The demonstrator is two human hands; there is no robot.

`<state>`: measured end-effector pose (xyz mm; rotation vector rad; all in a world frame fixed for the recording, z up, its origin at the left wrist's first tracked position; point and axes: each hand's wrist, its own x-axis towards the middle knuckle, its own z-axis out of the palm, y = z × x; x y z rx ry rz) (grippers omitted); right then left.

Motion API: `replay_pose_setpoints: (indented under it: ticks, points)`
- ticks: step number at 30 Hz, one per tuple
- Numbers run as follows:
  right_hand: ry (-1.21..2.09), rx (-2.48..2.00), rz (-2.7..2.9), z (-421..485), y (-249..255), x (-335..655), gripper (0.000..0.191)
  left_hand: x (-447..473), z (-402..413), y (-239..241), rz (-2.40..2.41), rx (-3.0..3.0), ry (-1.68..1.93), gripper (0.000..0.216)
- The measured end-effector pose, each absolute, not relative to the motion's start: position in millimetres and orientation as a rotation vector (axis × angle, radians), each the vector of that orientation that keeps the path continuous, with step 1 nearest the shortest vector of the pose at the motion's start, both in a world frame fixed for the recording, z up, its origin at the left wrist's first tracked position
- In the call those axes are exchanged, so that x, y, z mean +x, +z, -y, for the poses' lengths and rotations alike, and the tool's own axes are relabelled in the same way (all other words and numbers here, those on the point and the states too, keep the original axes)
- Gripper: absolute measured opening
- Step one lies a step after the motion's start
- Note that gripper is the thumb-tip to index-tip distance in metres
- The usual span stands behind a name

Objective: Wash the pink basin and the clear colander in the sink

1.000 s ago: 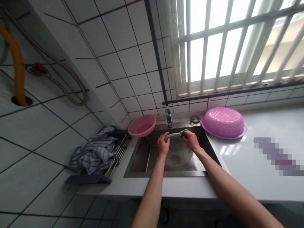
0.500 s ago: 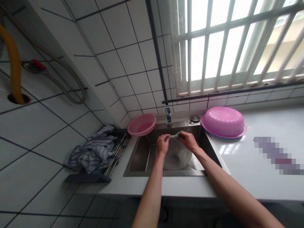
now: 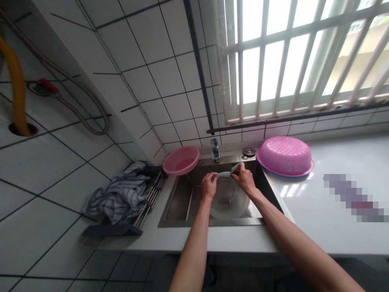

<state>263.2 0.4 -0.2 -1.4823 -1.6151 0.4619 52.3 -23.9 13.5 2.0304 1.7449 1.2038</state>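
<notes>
My left hand pinches the left side of the rim of a clear, perforated colander, which is tilted inside the steel sink. At the rim's upper right, my right hand has its fingers closed on a thin green scouring pad. The pad's folded edge sticks out to the left of the fingers, touching or very close to the rim. Behind both hands stands the faucet; whether water runs cannot be made out.
A pink basin rests on the sink's back left corner. An upturned pink basket sits on the counter to the right, near a blurred-out patch. At left, a striped cloth lies on a metal rack. A drain strainer is behind the sink.
My right hand has shifted slightly right and up with the scouring pad, along the rim. The colander has moved a little right and its mesh shows more. My left hand stays nearly in place.
</notes>
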Motion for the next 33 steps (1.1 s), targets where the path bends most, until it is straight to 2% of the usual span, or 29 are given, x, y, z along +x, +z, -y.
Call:
replay_pose_setpoints:
  ticks: [4,8,10,14,19,24,28,33]
  points:
    - [0.422,-1.395,1.559,3,3,261,0.035,52,24,13,-1.789,1.982,1.271,0.02]
    - [0.364,-1.143,1.736,5,4,255,0.015,55,25,13,-1.795,2.027,1.206,0.018]
    - [0.342,-1.08,1.836,5,3,252,0.012,54,24,14,-1.818,2.022,1.193,0.017]
    - [0.286,-1.196,1.848,3,0,253,0.003,49,22,14,-1.852,1.904,1.301,0.02]
    - [0.304,-1.358,1.69,2,0,261,0.024,52,20,10,-1.692,1.987,1.263,0.017]
    - [0.413,-1.2,1.602,4,7,258,0.012,57,22,9,-1.651,1.987,1.239,0.018]
    - [0.482,-1.094,1.59,4,8,253,0.044,54,22,11,-1.669,1.928,1.258,0.02]
    - [0.444,-1.224,1.691,-5,-7,255,0.049,50,20,11,-1.778,1.983,1.23,0.019]
